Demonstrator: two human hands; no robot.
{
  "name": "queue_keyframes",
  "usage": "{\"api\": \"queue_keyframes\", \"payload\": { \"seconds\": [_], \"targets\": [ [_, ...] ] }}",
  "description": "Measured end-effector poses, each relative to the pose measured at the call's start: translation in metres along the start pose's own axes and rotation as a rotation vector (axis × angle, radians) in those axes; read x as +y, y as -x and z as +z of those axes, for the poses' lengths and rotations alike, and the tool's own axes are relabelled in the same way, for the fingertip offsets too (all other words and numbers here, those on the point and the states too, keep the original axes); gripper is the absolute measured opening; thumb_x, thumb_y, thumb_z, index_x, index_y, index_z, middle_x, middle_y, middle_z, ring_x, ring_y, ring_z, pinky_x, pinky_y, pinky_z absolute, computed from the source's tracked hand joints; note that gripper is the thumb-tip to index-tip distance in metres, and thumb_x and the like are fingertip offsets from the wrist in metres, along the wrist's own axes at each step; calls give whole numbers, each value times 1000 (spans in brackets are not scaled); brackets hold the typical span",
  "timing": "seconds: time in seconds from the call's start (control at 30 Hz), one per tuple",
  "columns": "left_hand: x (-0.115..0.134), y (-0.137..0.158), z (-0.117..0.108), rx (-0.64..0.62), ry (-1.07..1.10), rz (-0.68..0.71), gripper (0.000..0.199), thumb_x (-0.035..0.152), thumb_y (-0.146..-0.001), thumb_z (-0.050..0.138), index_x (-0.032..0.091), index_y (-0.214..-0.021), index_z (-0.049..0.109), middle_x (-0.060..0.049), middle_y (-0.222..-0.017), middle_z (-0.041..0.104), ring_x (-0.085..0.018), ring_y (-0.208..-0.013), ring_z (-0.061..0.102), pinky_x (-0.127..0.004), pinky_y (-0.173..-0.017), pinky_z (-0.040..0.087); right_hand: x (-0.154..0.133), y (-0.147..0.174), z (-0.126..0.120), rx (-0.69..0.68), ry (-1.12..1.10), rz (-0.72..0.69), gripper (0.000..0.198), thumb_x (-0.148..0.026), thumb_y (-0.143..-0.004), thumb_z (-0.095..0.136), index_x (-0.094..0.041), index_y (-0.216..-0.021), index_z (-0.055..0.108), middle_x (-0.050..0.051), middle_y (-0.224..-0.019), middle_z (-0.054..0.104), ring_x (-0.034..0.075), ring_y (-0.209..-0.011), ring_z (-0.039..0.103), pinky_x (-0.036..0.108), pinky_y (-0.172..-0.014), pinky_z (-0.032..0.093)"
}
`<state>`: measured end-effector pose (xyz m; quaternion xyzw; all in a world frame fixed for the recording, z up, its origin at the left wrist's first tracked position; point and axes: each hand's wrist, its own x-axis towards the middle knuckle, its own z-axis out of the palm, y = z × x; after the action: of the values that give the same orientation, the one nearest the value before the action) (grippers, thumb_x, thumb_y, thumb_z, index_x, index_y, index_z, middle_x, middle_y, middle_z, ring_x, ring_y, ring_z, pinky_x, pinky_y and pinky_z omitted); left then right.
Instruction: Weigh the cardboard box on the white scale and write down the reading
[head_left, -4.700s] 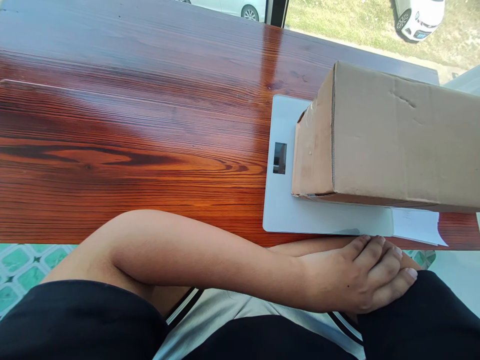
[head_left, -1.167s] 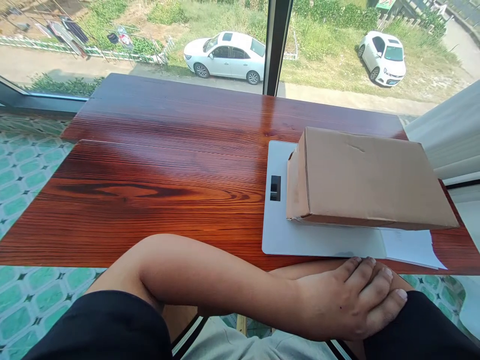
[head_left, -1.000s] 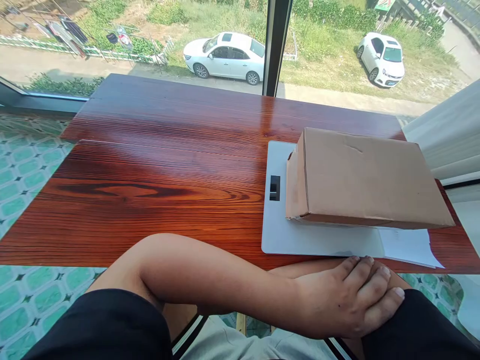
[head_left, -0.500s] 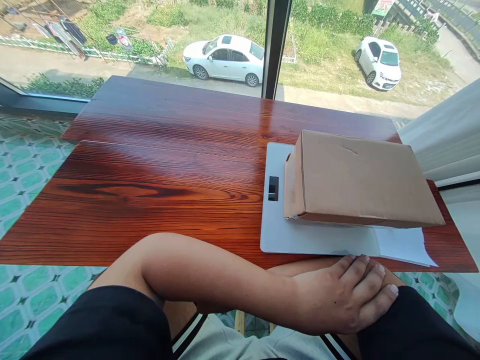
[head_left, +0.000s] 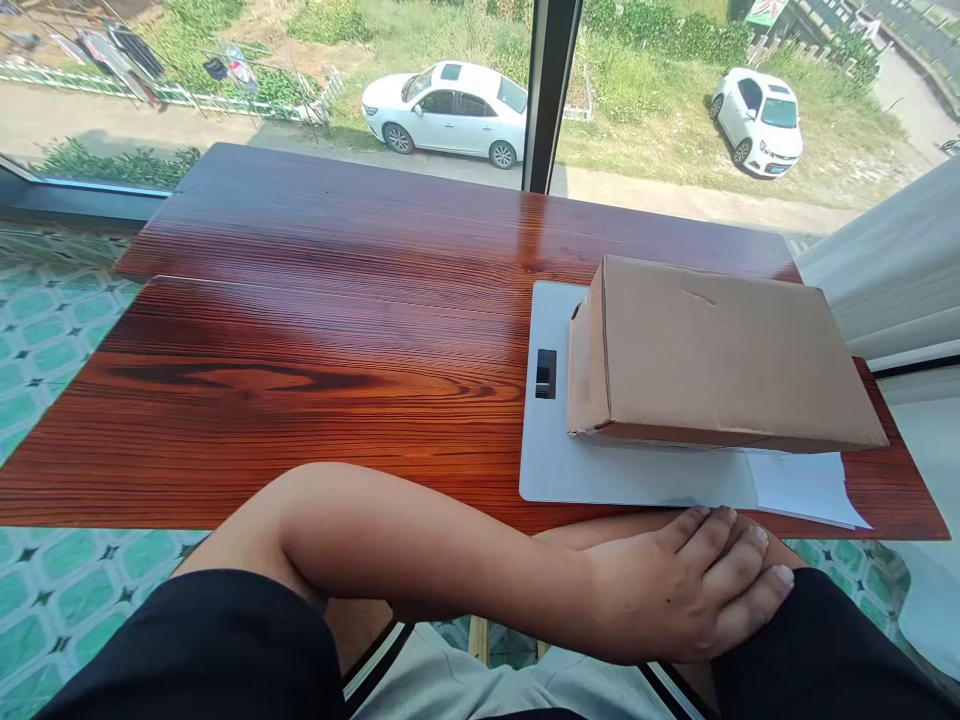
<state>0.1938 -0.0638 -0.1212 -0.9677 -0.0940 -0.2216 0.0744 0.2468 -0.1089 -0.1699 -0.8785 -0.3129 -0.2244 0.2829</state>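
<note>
My left hand (head_left: 697, 585) lies over my right arm near its elbow, fingers stretched out and slightly apart. It holds no object. My forearms are crossed at the table's front edge, the left one on top. My right hand is hidden behind the left forearm; only a shaded strip of skin shows below it. Just beyond my left hand is a flat white scale (head_left: 570, 475) with a small dark display. A closed brown cardboard box (head_left: 720, 355) rests on the scale, covering much of it. White paper sheets (head_left: 806, 488) stick out beneath the box's near right side.
The reddish-brown wooden table (head_left: 300, 330) reaches to the window, divided by a dark window post (head_left: 551, 95). A white curtain (head_left: 892, 270) hangs at the right. Outside are two white cars (head_left: 450, 110). Green-patterned floor tiles (head_left: 67, 570) show beside the table.
The whole view has shifted very slightly upward. My arms, the box and the scale keep their places relative to each other.
</note>
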Motion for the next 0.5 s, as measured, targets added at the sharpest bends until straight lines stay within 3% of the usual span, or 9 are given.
{"api": "queue_keyframes", "payload": {
  "seconds": [0.07,0.17,0.3,0.5],
  "targets": [
    [0,0,-1,-7,-11,8,53,24,-103,33,5,-152,40,-25,-150,49,-31,-134,56,-46,-113,41,-10,-1,4,167,166,-86,49,-13,-100,39,-23,-146,51,12,-139,61,27,-141,48,42,-114,48],
    [0,1,-1,10,-28,1,52,22,-103,32,7,-151,43,-24,-149,51,-30,-133,57,-45,-113,40,-20,-3,9,262,292,-178,45,-9,-97,46,-19,-138,60,12,-132,66,28,-139,50,38,-114,48],
    [0,1,1,40,-44,-12,51,22,-103,33,8,-151,45,-21,-147,54,-30,-132,58,-45,-113,41,-17,-5,7,251,306,-214,43,-7,-97,46,-15,-136,62,14,-130,66,28,-139,49,37,-115,46],
    [1,0,0,-14,-31,0,53,21,-103,32,6,-153,39,-24,-151,49,-30,-134,56,-46,-114,39,-11,-3,4,161,252,-230,56,-7,-97,39,-19,-151,48,14,-138,61,29,-144,45,39,-116,46]
  ]
}}
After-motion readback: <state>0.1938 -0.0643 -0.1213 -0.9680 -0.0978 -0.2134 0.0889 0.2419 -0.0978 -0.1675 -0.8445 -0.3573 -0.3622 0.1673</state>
